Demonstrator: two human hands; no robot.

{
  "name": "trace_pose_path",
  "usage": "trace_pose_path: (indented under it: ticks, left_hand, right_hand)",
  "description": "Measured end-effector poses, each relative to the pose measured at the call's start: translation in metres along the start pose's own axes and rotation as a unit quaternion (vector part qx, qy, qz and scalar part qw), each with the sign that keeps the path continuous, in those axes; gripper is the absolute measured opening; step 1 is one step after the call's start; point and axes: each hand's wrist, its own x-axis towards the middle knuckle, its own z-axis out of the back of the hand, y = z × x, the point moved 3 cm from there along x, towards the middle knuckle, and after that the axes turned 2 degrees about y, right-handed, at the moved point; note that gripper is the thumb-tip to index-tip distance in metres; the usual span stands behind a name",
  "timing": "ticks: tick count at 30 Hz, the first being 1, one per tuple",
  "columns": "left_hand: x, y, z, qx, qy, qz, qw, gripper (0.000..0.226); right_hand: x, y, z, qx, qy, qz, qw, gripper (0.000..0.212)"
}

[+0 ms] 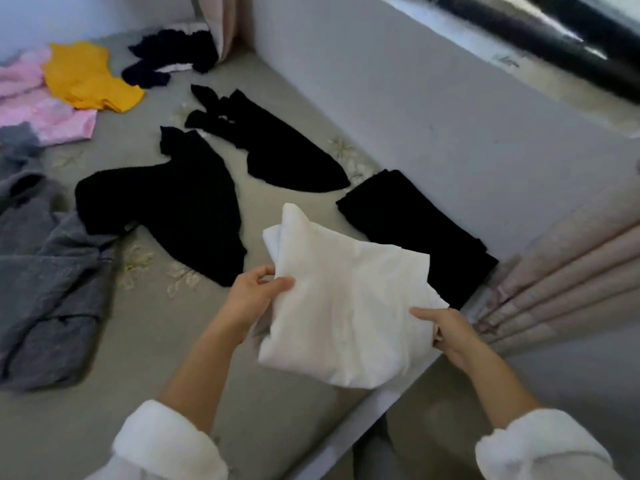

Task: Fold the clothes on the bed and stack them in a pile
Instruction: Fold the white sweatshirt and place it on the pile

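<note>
Grey-green bed (156, 341) filled most of the frame, its edge cutting across the lower right beside a pale curtain (571, 271). Nearest the camera, at lower centre, the left hand (256, 292) and the right hand (446, 332) each gripped one side of a white garment (349, 306), thumbs on top and fingers curled under the cloth. It seemed lifted off the bed and was gathered into a rough, loosely folded bundle.

Just beyond it, at centre right against the wall (415, 98), lay a folded black piece (415, 223), a neat rectangle and, by my reading, the start of the pile. The white garment looked like the second item, nearly ready to go on top.

The rest lay unfolded. A black top (173, 202) was spread flat at centre, with another black garment (287, 154) just above it. A grey garment (45, 271) sprawled along the left edge. Farther off, at upper left, a pink piece (45, 109) lay partly under a yellow one (86, 77), and a crumpled navy item (166, 57) sat near the top, beside a pillow (225, 26).

So one piece appeared done, one was in hand, and at least six remained; the job looked early on
</note>
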Motion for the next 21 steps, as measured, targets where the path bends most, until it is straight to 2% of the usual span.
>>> trace_pose_path:
  ticks: [3,7,11,15,18,21]
  left_hand:
    - [0.038,-0.054,-0.063,0.027,0.032,-0.017,0.999,0.024]
    - [0.084,-0.113,-0.151,0.054,0.091,-0.044,0.993,0.020]
    - [0.132,-0.158,-0.228,0.098,0.159,-0.058,0.981,0.016]
    - [0.191,-0.184,-0.279,0.155,0.193,-0.043,0.968,0.021]
    - [0.243,-0.188,-0.296,0.220,0.208,-0.027,0.953,0.026]
    - [0.303,-0.181,-0.298,0.269,0.187,-0.024,0.944,0.029]
  right_hand:
    - [0.031,0.026,0.050,0.063,-0.014,-0.007,0.998,0.028]
    - [0.060,0.053,0.118,0.127,-0.045,-0.020,0.991,0.038]
    - [0.082,0.061,0.164,0.202,-0.082,-0.036,0.975,0.039]
    - [0.110,0.059,0.181,0.259,-0.105,-0.041,0.959,0.043]
    - [0.136,0.058,0.178,0.275,-0.110,-0.048,0.954,0.036]
    - [0.175,0.058,0.167,0.262,-0.106,-0.065,0.957,0.032]
